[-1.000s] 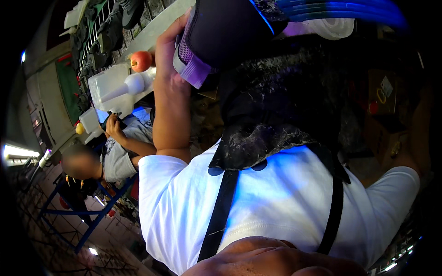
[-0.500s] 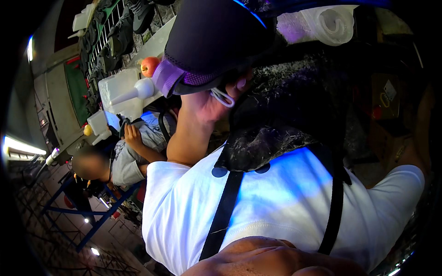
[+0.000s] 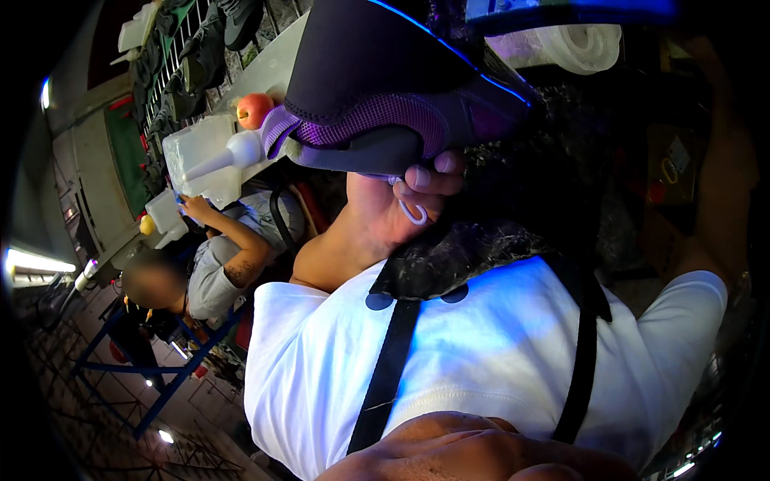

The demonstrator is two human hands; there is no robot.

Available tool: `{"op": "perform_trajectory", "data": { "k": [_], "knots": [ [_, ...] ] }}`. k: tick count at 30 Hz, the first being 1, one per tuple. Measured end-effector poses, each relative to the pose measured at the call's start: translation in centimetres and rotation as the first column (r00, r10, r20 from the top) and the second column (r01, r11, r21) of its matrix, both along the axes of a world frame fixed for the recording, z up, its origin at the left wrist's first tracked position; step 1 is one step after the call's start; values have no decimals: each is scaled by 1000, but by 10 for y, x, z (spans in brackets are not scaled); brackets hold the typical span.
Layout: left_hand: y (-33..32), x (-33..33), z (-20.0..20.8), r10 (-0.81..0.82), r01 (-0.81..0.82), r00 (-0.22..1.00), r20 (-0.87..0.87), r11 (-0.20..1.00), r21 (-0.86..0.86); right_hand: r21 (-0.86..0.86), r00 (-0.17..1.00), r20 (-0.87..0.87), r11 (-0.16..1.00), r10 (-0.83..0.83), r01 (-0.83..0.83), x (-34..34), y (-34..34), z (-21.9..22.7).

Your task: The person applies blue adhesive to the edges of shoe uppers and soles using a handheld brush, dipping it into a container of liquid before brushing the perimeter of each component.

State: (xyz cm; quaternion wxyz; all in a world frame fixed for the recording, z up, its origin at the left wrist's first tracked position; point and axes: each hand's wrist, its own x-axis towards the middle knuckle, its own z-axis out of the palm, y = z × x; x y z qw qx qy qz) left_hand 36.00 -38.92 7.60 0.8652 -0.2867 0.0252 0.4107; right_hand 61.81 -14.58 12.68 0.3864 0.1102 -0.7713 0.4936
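My left hand (image 3: 409,200) is closed around the underside of a dark shoe (image 3: 385,64) with purple mesh along its lower side and a pale purple loop at one end. The fingers wrap up over the edge, and a pale cord loop (image 3: 414,212) hangs beside them. Part of the shoe runs out past the top edge. My right forearm (image 3: 722,184) reaches up along the right side in deep shadow. Its hand is lost in the dark, so its fingers cannot be made out. A dark, scuffed apron (image 3: 465,244) hangs below the shoe.
Left of the shoe are a red apple (image 3: 255,111), a white spouted bottle (image 3: 243,149) and a translucent container (image 3: 200,156). Shoes fill a rack (image 3: 200,56) beyond. A co-worker (image 3: 216,280) sits at the left. Clear plastic ware (image 3: 585,48) and a blue-lit edge (image 3: 569,12) lie at the top.
The shoe has tilted and shifted, showing more of its purple side and a blue-lit edge. My left hand has moved right and slightly down with it. The co-worker's hand has moved up and left.
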Motion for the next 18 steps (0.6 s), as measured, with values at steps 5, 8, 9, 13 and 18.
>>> {"op": "perform_trajectory", "data": {
  "k": [5, 8, 9, 13, 18],
  "knots": [
    [7, 11, 3, -36, 36, 997, -72, 999, -6, -53, 991, 121, 996, -65, 72, 19, -10, -1],
    [1, 8, 3, 10, -7, 992, -126, 1000, 21, -156, 977, 211, 985, -38, 72, 11, -23, 2],
    [0, 8, 4, 13, -8, 990, -139, 999, 34, -175, 970, 238, 981, -39, 82, 12, -27, 4],
    [3, 8, -1, -38, 68, 973, -229, 990, 124, -207, 967, 201, 972, 154, -111, 35, 4, -62],
    [9, -21, 0, 142, 144, 767, -626, 912, 383, -190, 861, 450, 916, -239, 354, 89, -39, -23]
  ]
}}
